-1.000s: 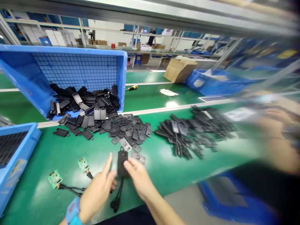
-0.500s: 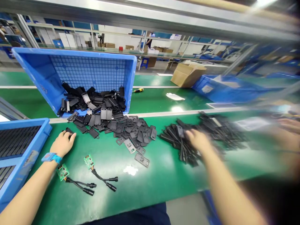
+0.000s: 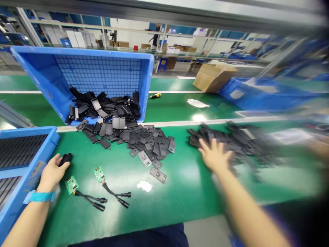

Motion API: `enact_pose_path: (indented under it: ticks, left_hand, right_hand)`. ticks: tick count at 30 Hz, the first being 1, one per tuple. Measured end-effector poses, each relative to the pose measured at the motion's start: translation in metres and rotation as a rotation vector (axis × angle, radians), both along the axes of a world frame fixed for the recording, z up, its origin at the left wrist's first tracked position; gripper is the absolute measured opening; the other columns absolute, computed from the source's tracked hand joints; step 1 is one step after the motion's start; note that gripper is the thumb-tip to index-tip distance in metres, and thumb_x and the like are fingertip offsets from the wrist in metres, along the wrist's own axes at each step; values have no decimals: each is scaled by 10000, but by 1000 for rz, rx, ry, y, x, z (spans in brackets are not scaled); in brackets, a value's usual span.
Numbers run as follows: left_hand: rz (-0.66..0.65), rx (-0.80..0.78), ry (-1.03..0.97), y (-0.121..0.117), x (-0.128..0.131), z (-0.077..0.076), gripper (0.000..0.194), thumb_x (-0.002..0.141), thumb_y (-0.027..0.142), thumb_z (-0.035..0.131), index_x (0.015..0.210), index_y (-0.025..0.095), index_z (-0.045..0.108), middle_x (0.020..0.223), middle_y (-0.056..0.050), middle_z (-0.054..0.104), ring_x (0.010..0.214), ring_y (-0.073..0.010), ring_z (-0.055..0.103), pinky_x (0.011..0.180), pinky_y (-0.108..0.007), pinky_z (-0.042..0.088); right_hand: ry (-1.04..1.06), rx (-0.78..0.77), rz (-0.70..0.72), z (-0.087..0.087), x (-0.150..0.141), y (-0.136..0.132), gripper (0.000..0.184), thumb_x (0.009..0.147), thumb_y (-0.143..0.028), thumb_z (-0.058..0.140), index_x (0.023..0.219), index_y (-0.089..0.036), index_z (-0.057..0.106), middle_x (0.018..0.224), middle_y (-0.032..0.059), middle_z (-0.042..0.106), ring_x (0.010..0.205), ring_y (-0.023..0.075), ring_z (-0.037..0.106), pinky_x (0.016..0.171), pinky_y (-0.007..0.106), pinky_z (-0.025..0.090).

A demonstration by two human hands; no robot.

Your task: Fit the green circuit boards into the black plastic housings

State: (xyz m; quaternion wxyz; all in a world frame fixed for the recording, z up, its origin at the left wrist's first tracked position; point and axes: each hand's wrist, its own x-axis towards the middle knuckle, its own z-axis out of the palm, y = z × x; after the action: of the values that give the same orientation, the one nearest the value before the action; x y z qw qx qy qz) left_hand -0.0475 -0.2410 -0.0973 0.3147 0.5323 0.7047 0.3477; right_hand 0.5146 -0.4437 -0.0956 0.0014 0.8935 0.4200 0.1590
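My left hand (image 3: 52,171), with a blue band at the wrist, grips a small black plastic case (image 3: 66,159) beside the tray on the left. Just below it lie a green circuit board (image 3: 71,184) and a second board (image 3: 99,174), each with a black two-branched cable. On the right, the fingers of my right hand (image 3: 214,156) are spread over a heap of black cased cables (image 3: 203,135), partly blurred. In the middle are a pile of flat black covers (image 3: 154,140) and several black housings (image 3: 105,128) spilling from a tipped blue crate (image 3: 97,52).
A blue tray (image 3: 43,168) filled with rows of black parts stands at the left edge. Farther back are a screwdriver (image 3: 155,96), a white glove (image 3: 197,103), a cardboard box (image 3: 213,78) and a blue bin (image 3: 257,94). Another person's hand (image 3: 320,149) shows blurred at right.
My left hand has pulled back toward the tray, lifting the black case along. The right hand has spread its fingers over the cable heap, which has shifted to the right. The view has turned slightly.
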Motion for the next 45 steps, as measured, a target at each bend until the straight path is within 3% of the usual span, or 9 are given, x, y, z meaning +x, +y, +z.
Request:
enact_pose_path:
  ticks: [5, 8, 11, 16, 19, 22, 26, 34, 45]
  left_hand:
    - [136, -37, -400, -32, -1, 22, 253, 652, 191, 611, 883, 180, 508, 876, -17, 586, 820, -145, 606, 791, -279, 485]
    - [106, -98, -773, -49, 3, 36, 152, 647, 128, 632, 754, 158, 529, 720, 4, 564, 674, -110, 601, 681, -244, 520]
    - [114, -136, -882, -63, 14, 43, 136, 694, 120, 599, 802, 159, 526, 785, -31, 595, 739, -159, 620, 698, -343, 533]
    - [6, -312, -1217, -85, 35, 41, 188, 761, 172, 544, 945, 173, 507, 964, -76, 590, 831, -179, 611, 767, -380, 494]
    - [-99, -288, -1091, -94, 39, 38, 253, 713, 142, 585, 960, 159, 533, 890, -49, 588, 755, -133, 598, 636, -236, 470]
    - [-127, -199, -832, -97, 41, 38, 353, 643, 153, 663, 978, 152, 551, 768, -18, 591, 636, -108, 554, 512, -196, 396]
    - [-120, -117, -688, -96, 52, 39, 207, 631, 192, 680, 804, 127, 586, 722, -18, 603, 677, -113, 539, 648, -220, 411]
    - [-252, -600, -1413, -100, 97, 42, 237, 776, 290, 455, 914, 128, 559, 943, -101, 603, 883, -225, 574, 808, -478, 430]
    - [-371, -442, -1427, -119, 119, 47, 233, 828, 298, 399, 985, 143, 473, 1048, -128, 587, 841, -202, 599, 808, -394, 421]
  right_hand:
    - [73, 189, 129, 32, -36, 36, 393, 838, -270, 425, 1129, -38, 552, 1232, 329, 379, 1185, 493, 255, 830, 655, 237]
    - [270, 185, 479, 37, -130, 66, 310, 855, -262, 397, 984, -93, 622, 992, 198, 596, 991, 313, 524, 827, 438, 403]
    - [506, -32, 875, 29, -248, 76, 228, 844, -285, 456, 836, -188, 662, 812, 71, 639, 794, 198, 576, 742, 292, 442]
    - [580, -89, 999, 8, -351, 69, 125, 768, -198, 535, 702, -165, 636, 716, 85, 615, 739, 238, 566, 662, 328, 429]
    - [757, -96, 907, 4, -341, 71, 113, 753, -190, 517, 660, -168, 575, 663, 66, 605, 649, 207, 575, 590, 304, 431]
    - [1287, -84, 669, 15, -315, 69, 168, 779, -330, 475, 728, -177, 520, 651, 39, 608, 534, 155, 564, 516, 267, 427]
    - [1681, 73, 406, 39, -294, 54, 318, 690, -464, 570, 765, -164, 499, 622, 24, 606, 413, 100, 479, 439, 236, 382]
    - [1714, 216, 312, 46, -294, 35, 351, 594, -461, 694, 705, -162, 549, 592, 39, 629, 420, 109, 489, 447, 247, 402]
    - [1656, 216, 337, 41, -305, 28, 279, 618, -422, 683, 665, -169, 576, 551, 14, 617, 407, 96, 467, 406, 217, 359]
